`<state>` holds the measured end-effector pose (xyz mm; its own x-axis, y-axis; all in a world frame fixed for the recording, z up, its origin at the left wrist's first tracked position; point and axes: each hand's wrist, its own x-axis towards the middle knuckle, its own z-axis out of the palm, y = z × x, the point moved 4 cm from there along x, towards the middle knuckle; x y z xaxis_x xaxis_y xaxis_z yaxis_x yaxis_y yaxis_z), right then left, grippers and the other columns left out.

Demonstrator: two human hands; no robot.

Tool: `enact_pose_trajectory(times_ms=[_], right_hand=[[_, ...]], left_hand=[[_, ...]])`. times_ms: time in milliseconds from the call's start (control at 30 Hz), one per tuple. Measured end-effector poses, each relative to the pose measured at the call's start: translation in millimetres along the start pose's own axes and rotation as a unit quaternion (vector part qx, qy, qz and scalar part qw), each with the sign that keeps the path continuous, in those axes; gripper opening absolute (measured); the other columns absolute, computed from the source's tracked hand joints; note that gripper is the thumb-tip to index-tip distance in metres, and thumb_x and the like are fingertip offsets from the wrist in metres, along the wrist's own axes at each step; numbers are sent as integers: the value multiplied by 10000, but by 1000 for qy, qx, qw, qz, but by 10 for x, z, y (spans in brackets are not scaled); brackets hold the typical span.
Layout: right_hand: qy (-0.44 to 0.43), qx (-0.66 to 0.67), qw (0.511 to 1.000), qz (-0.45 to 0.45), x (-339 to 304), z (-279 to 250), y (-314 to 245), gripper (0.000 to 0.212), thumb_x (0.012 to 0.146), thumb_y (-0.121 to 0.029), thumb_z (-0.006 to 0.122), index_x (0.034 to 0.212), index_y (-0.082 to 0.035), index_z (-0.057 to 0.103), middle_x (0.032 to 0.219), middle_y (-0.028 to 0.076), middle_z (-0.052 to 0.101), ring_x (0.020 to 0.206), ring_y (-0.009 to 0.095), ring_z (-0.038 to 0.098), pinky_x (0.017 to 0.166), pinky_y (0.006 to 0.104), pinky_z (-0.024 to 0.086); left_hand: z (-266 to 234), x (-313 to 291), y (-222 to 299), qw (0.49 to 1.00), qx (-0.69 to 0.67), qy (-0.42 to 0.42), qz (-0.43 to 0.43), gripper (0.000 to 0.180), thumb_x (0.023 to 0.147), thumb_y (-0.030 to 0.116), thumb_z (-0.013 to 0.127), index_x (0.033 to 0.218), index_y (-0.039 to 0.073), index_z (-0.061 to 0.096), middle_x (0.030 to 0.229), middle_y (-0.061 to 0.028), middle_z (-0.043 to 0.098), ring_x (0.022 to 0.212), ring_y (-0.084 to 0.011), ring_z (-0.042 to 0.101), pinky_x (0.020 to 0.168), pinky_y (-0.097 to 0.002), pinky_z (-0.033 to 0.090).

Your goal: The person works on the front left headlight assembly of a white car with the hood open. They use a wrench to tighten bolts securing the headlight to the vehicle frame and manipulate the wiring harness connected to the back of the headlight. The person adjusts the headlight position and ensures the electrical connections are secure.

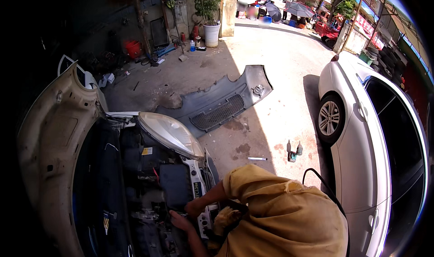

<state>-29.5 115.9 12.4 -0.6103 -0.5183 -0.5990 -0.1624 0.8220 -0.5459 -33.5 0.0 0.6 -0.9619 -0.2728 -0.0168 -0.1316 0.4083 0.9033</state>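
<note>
Both my arms reach into the engine bay of a car at the front left, just behind its front crossmember (197, 184). My right hand (193, 209) bends down beside a black box-shaped cover (175, 184), its fingers mostly hidden. Close below it, my left hand (181, 221) has its fingers curled among dark engine parts; what they grip, if anything, cannot be made out. A tan, glove-like piece (226, 218) lies by the car's front edge, under my right arm. The headlight (174, 132) is still in the car, and the raised hood (56, 121) stands at the left.
A detached grey bumper (226, 105) lies on the ground ahead. A green-and-black power tool (293, 155) and a white pen-like stick (257, 158) lie nearby. A white car (361, 139) stands at the right, a black hose (318, 174) beside it. A potted plant (211, 34) stands at the back.
</note>
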Motion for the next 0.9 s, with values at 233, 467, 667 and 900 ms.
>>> enact_pose_trajectory(times_ms=[233, 467, 667, 900], right_hand=[[66, -243, 964, -82, -102, -568, 16, 214, 693, -206, 661, 856, -73, 701, 906, 135, 673, 859, 300, 657, 676, 450, 531], [198, 433, 847, 237, 116, 986, -154, 291, 773, -223, 548, 876, 23, 666, 892, 223, 660, 812, 336, 664, 718, 438, 525], [4, 43, 993, -112, 560, 571, 136, 249, 773, -204, 546, 841, 2, 669, 812, 165, 670, 762, 283, 675, 667, 409, 545], [142, -304, 935, -118, 35, -625, 11, 201, 682, -212, 658, 799, -52, 698, 775, 131, 679, 749, 288, 677, 636, 415, 545]], left_hand=[[105, -203, -54, 997, 34, 19, -60, 585, 961, 404, 365, 922, -132, 596, 890, -315, 606, 825, -446, 577, 722, -483, 436], [605, 576, -176, 960, 31, -259, -102, 614, 898, 462, 469, 637, -85, 565, 552, -166, 559, 479, -287, 564, 514, -421, 432], [169, 289, -18, 962, -148, -202, -109, 605, 915, 455, 470, 640, -76, 565, 537, -132, 540, 519, -277, 577, 529, -403, 439], [82, -249, 87, 999, 29, -12, -24, 575, 956, 424, 386, 961, -107, 606, 895, -237, 637, 810, -333, 626, 702, -420, 485]])
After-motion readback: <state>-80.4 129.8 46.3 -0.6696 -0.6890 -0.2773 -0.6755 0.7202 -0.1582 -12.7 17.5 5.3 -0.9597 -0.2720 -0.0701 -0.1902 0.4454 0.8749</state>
